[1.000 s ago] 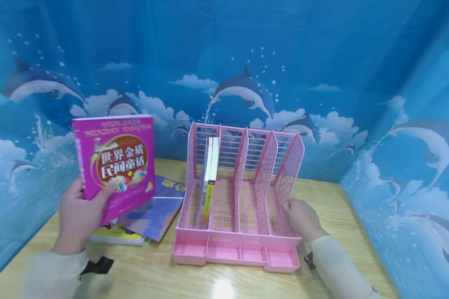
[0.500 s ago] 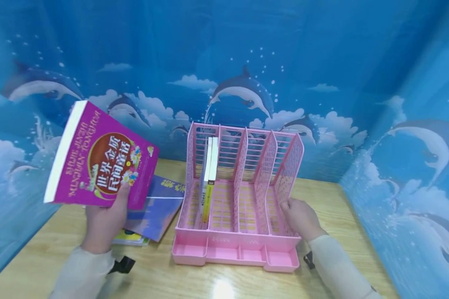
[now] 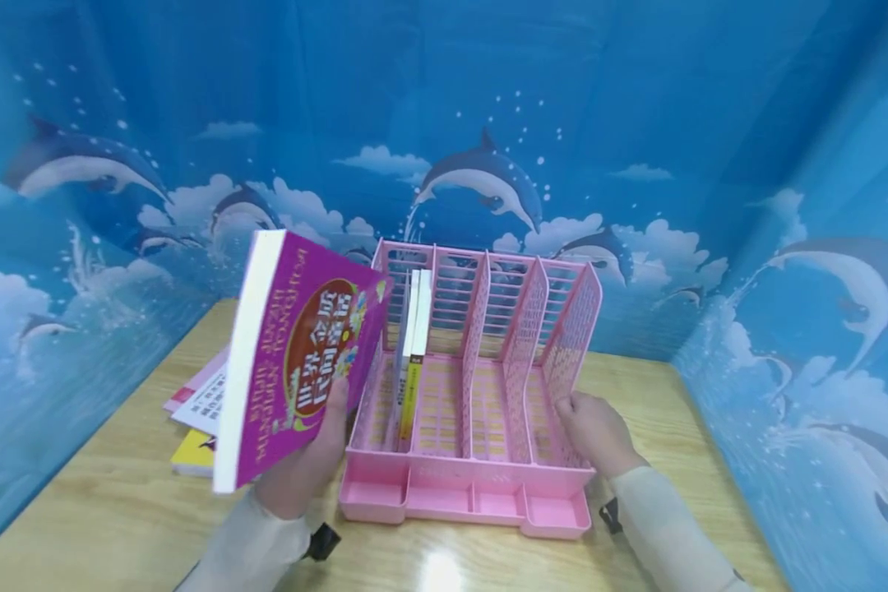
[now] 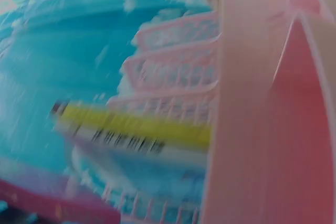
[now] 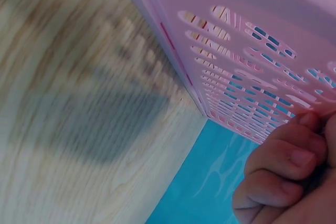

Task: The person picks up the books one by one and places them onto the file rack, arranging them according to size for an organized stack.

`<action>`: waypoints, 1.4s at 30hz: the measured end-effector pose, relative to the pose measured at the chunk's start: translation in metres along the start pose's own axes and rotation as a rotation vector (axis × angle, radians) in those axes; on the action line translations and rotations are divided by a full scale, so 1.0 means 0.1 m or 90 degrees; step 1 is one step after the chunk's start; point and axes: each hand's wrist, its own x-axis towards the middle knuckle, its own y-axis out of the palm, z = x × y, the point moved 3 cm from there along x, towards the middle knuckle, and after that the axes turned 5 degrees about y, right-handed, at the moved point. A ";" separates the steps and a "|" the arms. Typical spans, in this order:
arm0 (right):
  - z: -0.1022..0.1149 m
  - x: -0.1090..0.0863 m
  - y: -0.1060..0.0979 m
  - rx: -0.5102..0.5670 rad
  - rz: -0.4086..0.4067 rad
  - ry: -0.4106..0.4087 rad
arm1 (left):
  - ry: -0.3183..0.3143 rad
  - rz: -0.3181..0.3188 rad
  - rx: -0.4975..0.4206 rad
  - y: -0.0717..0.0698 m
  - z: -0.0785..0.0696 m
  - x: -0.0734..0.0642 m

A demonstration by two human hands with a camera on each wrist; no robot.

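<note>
Purple book [image 3: 307, 358] shifted right — left fingers [image 3: 337, 404] grip; right fingers [image 5: 278, 157] hold rack [image 3: 468, 475]

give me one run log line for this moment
left hand: holds purple book | right hand: grips pink rack, right side | leftmost slot: upright books | table: more books, left

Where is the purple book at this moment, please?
In the head view, the left hand holds the purple book up at the left side of the pink rack, partly hiding the loose books.
</note>
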 end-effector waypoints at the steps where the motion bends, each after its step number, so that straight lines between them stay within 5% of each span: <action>1: 0.00 0.00 0.00 0.000 0.000 0.001 | -0.026 0.015 -0.007 0.06 0.03 -0.02; 3: 0.00 0.01 0.00 0.003 0.003 0.004 | -0.085 0.052 0.001 0.15 0.10 -0.05; 9: 0.00 0.03 0.04 0.007 0.009 0.007 | -0.167 0.167 -0.058 0.36 0.33 -0.13; 16: 0.00 -0.02 0.02 0.009 0.004 -0.001 | -0.080 0.361 -0.006 0.48 0.46 -0.17; 18: 0.01 -0.02 0.00 0.004 0.001 -0.005 | -0.123 0.412 0.018 0.52 0.51 -0.16; 23: 0.01 -0.02 0.00 0.004 0.004 -0.007 | -0.314 0.496 0.042 0.57 0.64 -0.19; 25: 0.01 -0.02 0.00 0.008 0.007 -0.004 | -0.337 0.522 0.080 0.57 0.67 -0.19; 30: -0.01 -0.02 -0.02 0.025 0.011 0.003 | -0.266 0.553 0.171 0.62 0.70 -0.15; 42: 0.04 -0.03 -0.04 0.019 0.015 -0.008 | -0.192 0.542 0.288 0.63 0.70 -0.24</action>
